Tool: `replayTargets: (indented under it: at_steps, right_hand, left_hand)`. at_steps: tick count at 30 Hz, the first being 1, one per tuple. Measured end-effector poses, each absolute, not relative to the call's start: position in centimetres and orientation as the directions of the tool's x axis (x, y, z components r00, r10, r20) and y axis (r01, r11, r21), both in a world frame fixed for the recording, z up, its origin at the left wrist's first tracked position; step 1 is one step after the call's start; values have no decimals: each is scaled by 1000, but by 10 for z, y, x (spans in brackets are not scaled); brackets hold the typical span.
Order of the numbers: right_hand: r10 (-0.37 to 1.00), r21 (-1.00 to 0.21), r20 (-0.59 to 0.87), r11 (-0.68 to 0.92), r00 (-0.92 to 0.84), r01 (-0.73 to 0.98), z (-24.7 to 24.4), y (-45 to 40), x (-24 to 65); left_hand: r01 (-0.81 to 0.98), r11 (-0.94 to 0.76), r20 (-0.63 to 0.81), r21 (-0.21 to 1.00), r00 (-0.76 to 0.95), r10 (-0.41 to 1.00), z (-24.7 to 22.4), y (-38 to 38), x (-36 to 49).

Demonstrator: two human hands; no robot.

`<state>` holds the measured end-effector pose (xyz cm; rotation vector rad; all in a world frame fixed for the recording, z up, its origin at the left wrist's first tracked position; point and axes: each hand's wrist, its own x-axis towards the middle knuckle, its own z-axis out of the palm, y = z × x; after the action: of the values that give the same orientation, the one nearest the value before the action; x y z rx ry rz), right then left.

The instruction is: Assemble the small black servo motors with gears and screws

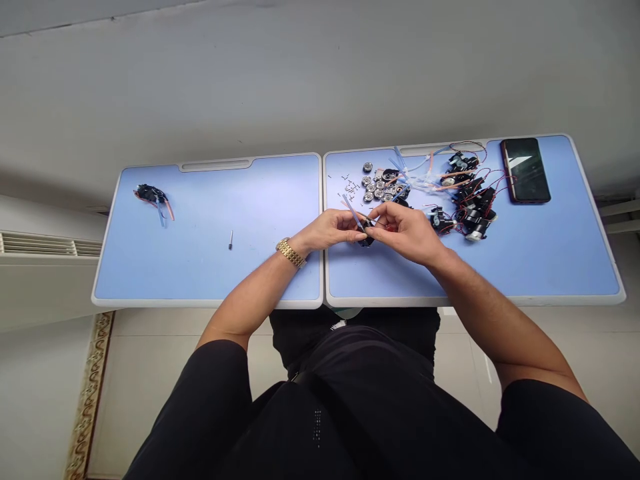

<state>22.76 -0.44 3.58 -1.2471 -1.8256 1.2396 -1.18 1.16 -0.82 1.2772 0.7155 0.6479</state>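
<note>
My left hand [327, 230] and right hand [405, 232] are together, both clamped on a small black wired part [367, 239] above the blue counter [215, 280], with metal bearings [380, 188] just beyond.

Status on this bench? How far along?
Looks done: one black wired unit with orange and blue leads, set apart on the left. In hand: a small black unit between left hand and right hand. Remaining: black red-wired units, round silver discs, loose tiny screws.

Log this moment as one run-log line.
Left hand: thin blue strip | Right hand: small black part | Nearby: round metal parts, wired black units, phone
</note>
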Motion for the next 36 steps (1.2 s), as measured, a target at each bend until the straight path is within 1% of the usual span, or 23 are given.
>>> replayTargets:
  at_steps: [2, 4, 6, 10, 12, 14, 17, 19, 24, 29, 36]
  right_hand:
    - [934, -957, -72, 33, -350, 287, 34, -5, 225]
    - [940, -978, -92, -24, -328, 205, 33, -5, 222]
    - [946, -987, -99, -55, -308, 149, 34, -6, 219]
    - [951, -990, -111, -81, -289, 114, 38, -9, 215]
    - [947, -990, -136, -117, -290, 82, 39, -9, 215]
    - [943, -987, -162, -154, -291, 52, 40, -9, 215]
    - [936, -978, -207, -196, -283, 66, 40, -8, 217]
    - [932, -971, -239, -226, -272, 80, 40, -7, 218]
    - [929, -964, -264, -259, -260, 55, 40, -7, 215]
    - [925, -954, -287, -299, -250, -8, 37, -4, 213]
    - [898, -922, -324, -371, -298, -115, 31, -2, 214]
  left_hand:
    - [-41, 149, -90, 988, 628, 773, -6, 11, -12]
    - [-55, 115, -56, 992, 621, 782, -2, 11, -11]
    - [-82, 110, -35, 991, 623, 781, 1, 10, -11]
    - [-154, 165, -22, 974, 660, 751, 2, 9, -8]
    - [-192, 217, -29, 957, 680, 733, 0, 7, -8]
    - [-221, 323, -74, 920, 711, 699, -3, 5, -7]
    - [-248, 488, -154, 837, 749, 644, -4, 1, -7]
    - [-263, 523, -169, 811, 749, 640, -4, 0, -7]
    - [-279, 478, -139, 833, 729, 670, -1, -1, -5]
    - [-244, 415, -137, 876, 700, 701, -2, 1, -5]
    - [-166, 244, -79, 955, 655, 751, -4, 1, -6]
